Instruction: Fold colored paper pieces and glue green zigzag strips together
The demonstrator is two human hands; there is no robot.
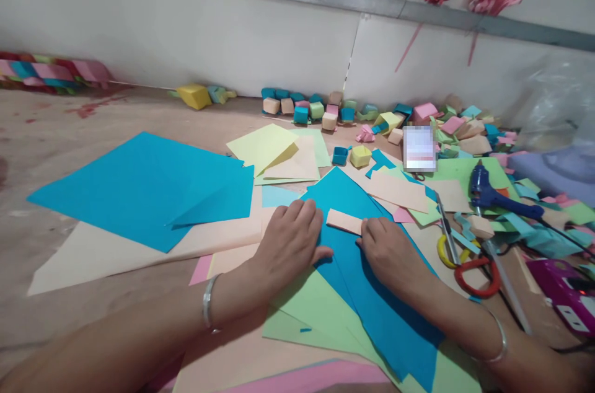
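Observation:
My right hand (388,251) pinches the right end of a small folded peach paper strip (343,221), which lies over a blue paper sheet (337,194). Just left of the strip, my left hand (295,233) rests on the papers with its thumb stretched out and its fingers bent downward. Nothing shows in its grasp, though the fingertips are partly hidden. Under both hands the blue sheet overlaps green paper (316,306) and peach paper.
A large blue sheet (139,188) lies left. Scissors (478,278), a cutter (447,229), a blue glue gun (499,194) and a magenta power strip (564,294) are at right. Small paper cubes (301,114) line the wall. A phone-like screen (419,148) stands among paper pieces.

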